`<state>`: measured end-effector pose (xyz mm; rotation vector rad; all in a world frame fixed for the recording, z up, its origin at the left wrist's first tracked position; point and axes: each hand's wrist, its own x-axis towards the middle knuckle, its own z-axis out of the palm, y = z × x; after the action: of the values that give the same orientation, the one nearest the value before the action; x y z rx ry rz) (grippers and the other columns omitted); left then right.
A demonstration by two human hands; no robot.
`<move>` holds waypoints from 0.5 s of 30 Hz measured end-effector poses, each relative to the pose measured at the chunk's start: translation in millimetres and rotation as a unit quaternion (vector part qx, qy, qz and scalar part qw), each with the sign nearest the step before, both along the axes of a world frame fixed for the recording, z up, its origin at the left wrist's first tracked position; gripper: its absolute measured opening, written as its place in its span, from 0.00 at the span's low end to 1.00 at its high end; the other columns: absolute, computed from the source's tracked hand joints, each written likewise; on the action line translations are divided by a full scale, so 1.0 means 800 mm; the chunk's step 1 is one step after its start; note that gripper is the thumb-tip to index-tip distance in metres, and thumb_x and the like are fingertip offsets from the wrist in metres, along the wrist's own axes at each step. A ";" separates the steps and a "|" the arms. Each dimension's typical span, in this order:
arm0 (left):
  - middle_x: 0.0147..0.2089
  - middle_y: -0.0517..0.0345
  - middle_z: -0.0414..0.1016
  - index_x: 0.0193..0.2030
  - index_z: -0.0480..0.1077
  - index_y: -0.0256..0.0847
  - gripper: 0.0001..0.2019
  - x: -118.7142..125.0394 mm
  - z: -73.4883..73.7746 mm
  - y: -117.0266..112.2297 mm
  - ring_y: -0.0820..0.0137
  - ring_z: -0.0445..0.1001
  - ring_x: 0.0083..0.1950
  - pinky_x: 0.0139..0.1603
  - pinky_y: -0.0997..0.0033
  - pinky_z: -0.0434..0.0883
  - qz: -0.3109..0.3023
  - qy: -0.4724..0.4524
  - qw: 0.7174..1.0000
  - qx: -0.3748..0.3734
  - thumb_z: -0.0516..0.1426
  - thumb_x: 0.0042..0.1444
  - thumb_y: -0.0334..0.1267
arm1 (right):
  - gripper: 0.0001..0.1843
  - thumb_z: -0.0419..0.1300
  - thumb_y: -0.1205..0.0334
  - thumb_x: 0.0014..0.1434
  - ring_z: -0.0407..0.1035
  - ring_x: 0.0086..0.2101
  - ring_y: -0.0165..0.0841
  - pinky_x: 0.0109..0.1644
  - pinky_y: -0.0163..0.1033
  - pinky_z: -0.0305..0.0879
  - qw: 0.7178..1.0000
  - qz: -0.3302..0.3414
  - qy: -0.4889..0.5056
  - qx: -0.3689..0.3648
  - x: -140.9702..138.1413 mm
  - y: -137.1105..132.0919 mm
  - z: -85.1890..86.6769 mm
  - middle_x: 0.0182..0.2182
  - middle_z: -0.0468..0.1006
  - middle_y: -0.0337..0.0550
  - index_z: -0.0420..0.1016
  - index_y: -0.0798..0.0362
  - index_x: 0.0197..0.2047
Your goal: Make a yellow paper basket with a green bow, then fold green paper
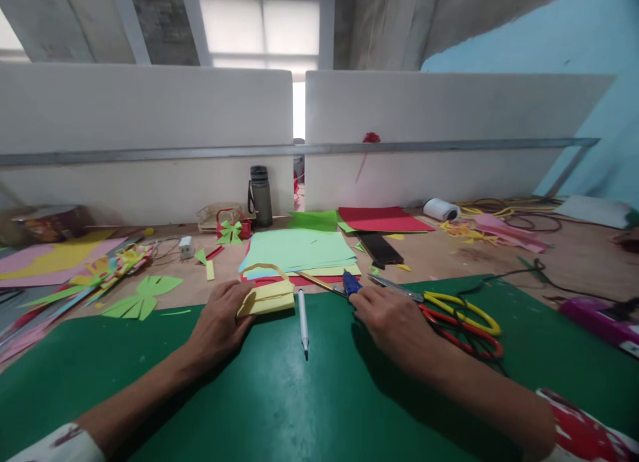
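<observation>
My left hand (223,319) is closed on the left end of a small yellow paper basket (268,298), its thin strip handle arching above it at the mat's back edge. My right hand (387,312) wraps round a blue glue gun (351,283) whose tip points forward; the palm hides its body. Between my hands lies a white marker (303,322) with its dark tip toward me. A slim golden pen-like stick (319,282) rests behind the marker. Scissors (462,315) with yellow and red handles lie just right of my right hand.
A green mat (309,409) covers the front of the table. Behind it are stacked pale green sheets (299,249), red paper (382,219), a black phone (380,248) and a bottle (260,199). Green paper cutouts (142,295) lie left; a purple power strip (599,320) sits right.
</observation>
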<state>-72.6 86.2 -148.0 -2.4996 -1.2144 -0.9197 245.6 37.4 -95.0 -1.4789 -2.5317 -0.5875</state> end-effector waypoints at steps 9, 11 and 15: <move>0.51 0.41 0.70 0.53 0.63 0.32 0.19 0.017 0.006 0.012 0.55 0.63 0.55 0.55 0.51 0.66 0.000 -0.012 0.999 -0.043 0.55 0.53 0.29 | 0.27 0.56 0.73 0.55 0.72 0.48 0.46 0.43 0.44 0.69 0.983 -0.133 0.010 -0.123 0.048 0.035 -0.002 0.53 0.74 0.51 0.66 0.51 0.58; 0.52 0.42 0.69 0.54 0.62 0.33 0.20 0.019 0.008 0.012 0.56 0.63 0.55 0.55 0.52 0.66 0.000 -0.008 0.999 -0.052 0.56 0.53 0.28 | 0.27 0.55 0.73 0.56 0.71 0.50 0.46 0.45 0.44 0.70 0.983 -0.125 0.028 -0.129 0.054 0.041 -0.005 0.55 0.73 0.49 0.66 0.50 0.59; 0.52 0.43 0.69 0.54 0.62 0.34 0.21 0.020 0.013 0.007 0.58 0.63 0.56 0.56 0.54 0.65 -0.006 -0.005 0.998 -0.067 0.56 0.53 0.30 | 0.32 0.54 0.77 0.53 0.72 0.48 0.45 0.44 0.44 0.72 0.988 -0.104 0.027 -0.107 0.060 0.045 -0.010 0.55 0.73 0.48 0.65 0.50 0.60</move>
<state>-56.4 91.4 -137.8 -2.6110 -1.3054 -0.8822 293.8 73.5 -102.9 -1.8206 -2.4816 -0.3006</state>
